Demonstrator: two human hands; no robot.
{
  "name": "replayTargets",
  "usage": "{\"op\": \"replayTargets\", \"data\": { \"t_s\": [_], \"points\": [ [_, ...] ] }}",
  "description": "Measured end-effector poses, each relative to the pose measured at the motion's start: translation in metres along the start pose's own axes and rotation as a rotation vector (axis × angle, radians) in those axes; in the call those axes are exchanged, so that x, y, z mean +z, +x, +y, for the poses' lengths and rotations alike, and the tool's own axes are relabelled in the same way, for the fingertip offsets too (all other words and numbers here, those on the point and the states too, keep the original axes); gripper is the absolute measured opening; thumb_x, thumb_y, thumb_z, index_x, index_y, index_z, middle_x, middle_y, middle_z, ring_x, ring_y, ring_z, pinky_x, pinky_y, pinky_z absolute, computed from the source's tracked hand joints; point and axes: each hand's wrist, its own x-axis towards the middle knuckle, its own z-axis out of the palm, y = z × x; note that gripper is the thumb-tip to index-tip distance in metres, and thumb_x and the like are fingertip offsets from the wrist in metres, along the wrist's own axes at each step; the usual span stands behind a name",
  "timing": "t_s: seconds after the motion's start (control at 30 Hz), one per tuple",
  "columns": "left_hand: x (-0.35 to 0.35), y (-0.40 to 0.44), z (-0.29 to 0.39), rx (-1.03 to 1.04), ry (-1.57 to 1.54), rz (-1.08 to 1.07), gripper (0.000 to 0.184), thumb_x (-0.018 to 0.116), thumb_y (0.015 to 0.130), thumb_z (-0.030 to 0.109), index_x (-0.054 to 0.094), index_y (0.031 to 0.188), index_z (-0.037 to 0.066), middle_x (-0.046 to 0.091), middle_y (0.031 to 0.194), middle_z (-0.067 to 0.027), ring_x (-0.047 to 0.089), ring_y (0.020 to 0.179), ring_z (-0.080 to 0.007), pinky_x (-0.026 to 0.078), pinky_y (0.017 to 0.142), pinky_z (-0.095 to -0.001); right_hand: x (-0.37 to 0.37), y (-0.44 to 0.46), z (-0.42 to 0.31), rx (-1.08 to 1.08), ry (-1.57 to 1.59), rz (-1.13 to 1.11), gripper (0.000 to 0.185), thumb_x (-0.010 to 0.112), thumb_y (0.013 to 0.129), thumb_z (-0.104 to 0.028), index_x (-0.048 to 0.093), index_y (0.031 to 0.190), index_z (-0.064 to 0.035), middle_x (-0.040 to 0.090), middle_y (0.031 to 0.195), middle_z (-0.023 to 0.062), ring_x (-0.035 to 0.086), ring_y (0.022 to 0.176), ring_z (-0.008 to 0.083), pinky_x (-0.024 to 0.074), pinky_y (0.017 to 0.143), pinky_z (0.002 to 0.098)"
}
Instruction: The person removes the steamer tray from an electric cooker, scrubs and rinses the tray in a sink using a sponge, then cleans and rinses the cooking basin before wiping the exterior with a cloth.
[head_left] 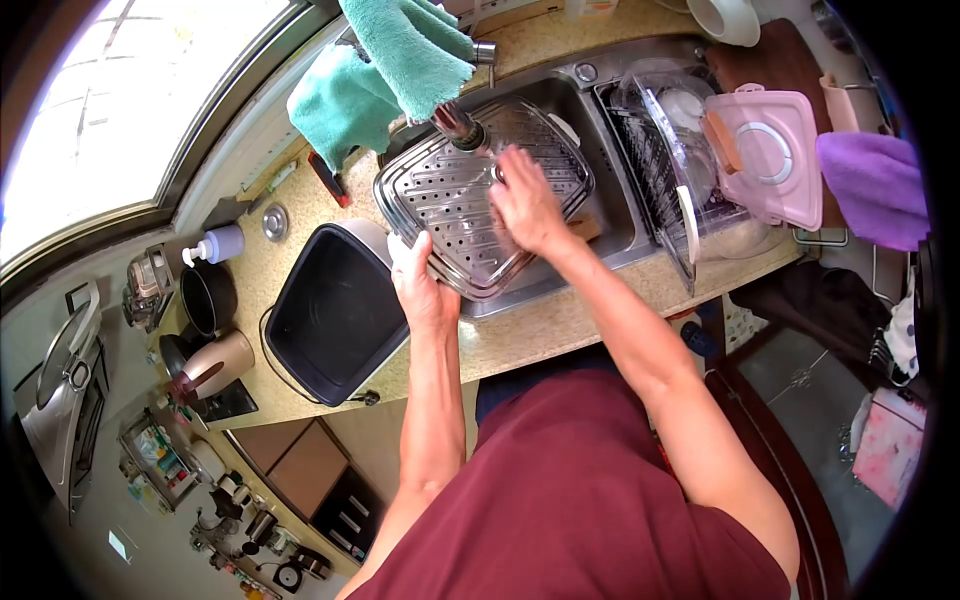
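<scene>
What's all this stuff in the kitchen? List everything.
Perforated tray: one, silver, over sink
Sink: one, silver, under tray
Tap: one, silver, above tray
Teal cloth: count unclear, by tap
Rectangular pan: one, black, left counter
Pump bottle: one, lavender, near window
Round pot: one, black, far left
Drying rack: one, black, right of sink
Purple cloth: one, far right
Lower-left items: too small to count
Left hand: one, bare, at tray's edge
Right hand: one, bare, over tray
</scene>
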Motion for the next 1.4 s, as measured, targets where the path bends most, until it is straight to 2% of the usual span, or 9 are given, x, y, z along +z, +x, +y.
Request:
{"op": "replayTargets", "data": {
  "t_s": [0.17, 0.33, 0.37, 0.47, 0.6, 0.67, 0.93, 1.0, 1.4],
  "points": [
    [-0.002, 0.016, -0.022, -0.079, -0.036, 0.04, 0.038, 0.055, 0.095, 0.001, 0.053, 0.132, -0.001, 0.067, 0.119, -0.0139, 0.067, 0.107, -0.0257, 0.054, 0.097, -0.0397, -0.001, -0.034, -0.049, -0.146, -0.033, -0.043, 0.065, 0.041, 0.104, -0.04, 0.036, 0.151, 0.0052, 0.03, 0.16, 0.0243, 0.024, 0.151, 0.0372, 0.0152, 0.125, 0.0475],
    [-0.01, 0.025, -0.022, -0.113, -0.029, 0.052, 0.032, 0.057, 0.096, 0.003, 0.057, 0.128, -0.003, 0.068, 0.115, -0.0122, 0.069, 0.102, -0.0249, 0.057, 0.092, -0.0396, -0.027, -0.066, -0.046, -0.358, 0.104, -0.135, 0.057, 0.052, 0.101, -0.036, 0.048, 0.146, -0.0009, 0.04, 0.157, 0.0182, 0.033, 0.149, 0.032, 0.0228, 0.123, 0.0474],
    [-0.009, 0.023, -0.019, -0.126, -0.053, 0.087, 0.032, 0.057, 0.097, 0.003, 0.057, 0.128, -0.003, 0.068, 0.116, -0.0122, 0.069, 0.103, -0.0247, 0.057, 0.093, -0.0402, -0.029, -0.07, -0.034, -0.369, 0.023, -0.107, 0.056, 0.052, 0.101, -0.038, 0.05, 0.145, -0.004, 0.042, 0.156, 0.014, 0.034, 0.148, 0.029, 0.0236, 0.123, 0.0461],
    [-0.013, 0.016, -0.01, -0.117, -0.084, 0.123, 0.032, 0.055, 0.098, 0.003, 0.055, 0.13, -0.002, 0.067, 0.118, -0.0122, 0.067, 0.107, -0.0241, 0.055, 0.096, -0.0414, -0.038, -0.069, 0.016, -0.227, -0.11, -0.012, 0.057, 0.048, 0.103, -0.042, 0.05, 0.146, -0.0047, 0.042, 0.156, 0.0137, 0.035, 0.148, 0.0289, 0.024, 0.122, 0.0454],
    [-0.023, 0.004, 0.005, -0.116, -0.104, 0.049, 0.036, 0.053, 0.099, 0.002, 0.046, 0.134, 0.003, 0.064, 0.122, -0.0118, 0.066, 0.109, -0.023, 0.055, 0.096, -0.0405, -0.044, -0.053, 0.062, 0.069, -0.101, 0.133, 0.061, 0.038, 0.106, -0.047, 0.048, 0.146, -0.0027, 0.042, 0.156, 0.019, 0.036, 0.147, 0.0319, 0.0231, 0.123, 0.0441],
    [-0.022, -0.002, 0.009, -0.057, -0.026, 0.019, 0.031, 0.055, 0.098, 0.002, 0.048, 0.129, 0.003, 0.065, 0.12, -0.0114, 0.066, 0.108, -0.0228, 0.055, 0.096, -0.0396, -0.042, -0.043, 0.081, 0.101, -0.051, 0.119, 0.06, 0.042, 0.105, -0.041, 0.045, 0.147, 0.002, 0.042, 0.153, 0.0238, 0.034, 0.146, 0.0388, 0.0255, 0.121, 0.0464],
    [-0.012, -0.021, 0.03, -0.003, 0.039, -0.006, 0.026, 0.06, 0.096, 0.004, 0.053, 0.121, 0.004, 0.066, 0.116, -0.0097, 0.066, 0.106, -0.0213, 0.054, 0.095, -0.0388, -0.025, 0.013, 0.09, 0.031, -0.104, 0.151, 0.058, 0.047, 0.102, -0.037, 0.045, 0.143, 0.0038, 0.046, 0.149, 0.0265, 0.039, 0.142, 0.0409, 0.0295, 0.117, 0.0513],
    [-0.023, -0.021, 0.033, 0.004, 0.036, -0.042, 0.03, 0.056, 0.098, 0.003, 0.048, 0.127, 0.004, 0.062, 0.125, -0.0114, 0.064, 0.113, -0.0242, 0.054, 0.098, -0.0431, -0.024, 0.027, 0.083, -0.008, -0.138, 0.164, 0.058, 0.047, 0.101, -0.036, 0.044, 0.143, 0.0041, 0.047, 0.147, 0.026, 0.039, 0.141, 0.0408, 0.0304, 0.116, 0.0527],
    [-0.025, -0.022, 0.042, -0.044, 0.034, -0.056, 0.029, 0.057, 0.098, 0.004, 0.049, 0.126, 0.005, 0.064, 0.122, -0.0106, 0.065, 0.11, -0.0223, 0.053, 0.099, -0.0411, -0.014, 0.08, 0.056, -0.158, 0.007, 0.291, 0.044, 0.055, 0.095, -0.02, 0.054, 0.13, 0.0066, 0.055, 0.134, 0.0284, 0.053, 0.125, 0.0437, 0.0429, 0.107, 0.0458]
  ]
}}
